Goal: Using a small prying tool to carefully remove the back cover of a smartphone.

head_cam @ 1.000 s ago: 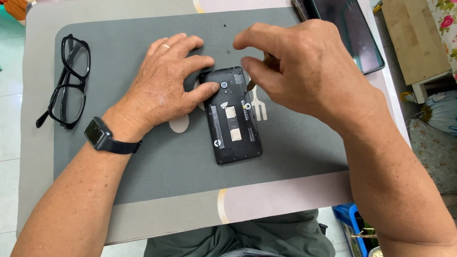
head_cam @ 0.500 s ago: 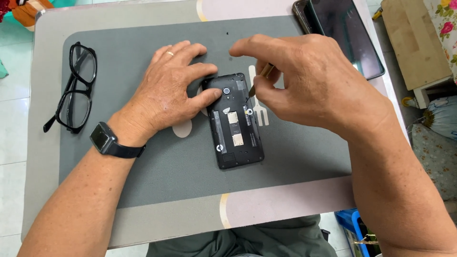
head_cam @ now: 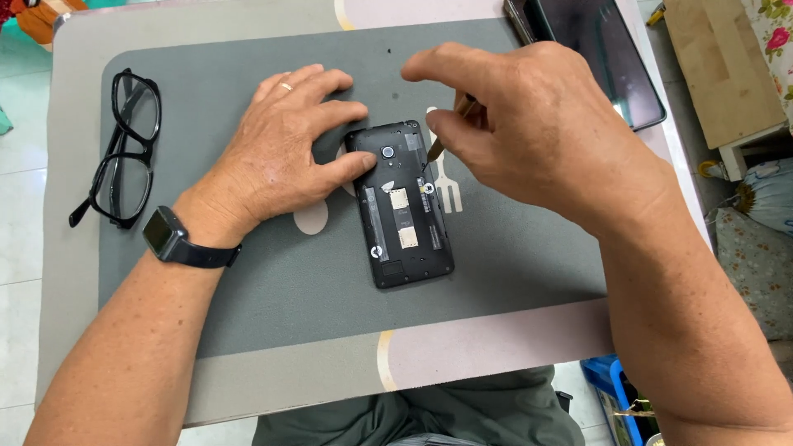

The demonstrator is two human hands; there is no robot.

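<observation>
Grey mat [head_cam: 248,306]: phone [head_cam: 401,206] under left hand [head_cam: 285,144] (thumb-pinned).

My hands at an opened black phone on a grey mat

My left hand [head_cam: 285,153] lies flat on the grey mat [head_cam: 248,281], thumb and forefinger pressed to the top left corner of the black phone [head_cam: 402,206], whose back cover is off, face down, with slots and a round lens showing. My right hand [head_cam: 545,136] hovers over the phone's upper right edge and pinches a thin tool [head_cam: 438,144], its tip touching the phone's right side. A dark watch [head_cam: 165,235] sits on my left wrist. Black glasses [head_cam: 124,149] lie folded open at the mat's left end, well apart; a dark tablet [head_cam: 595,49] rests at the table's far right corner.
</observation>
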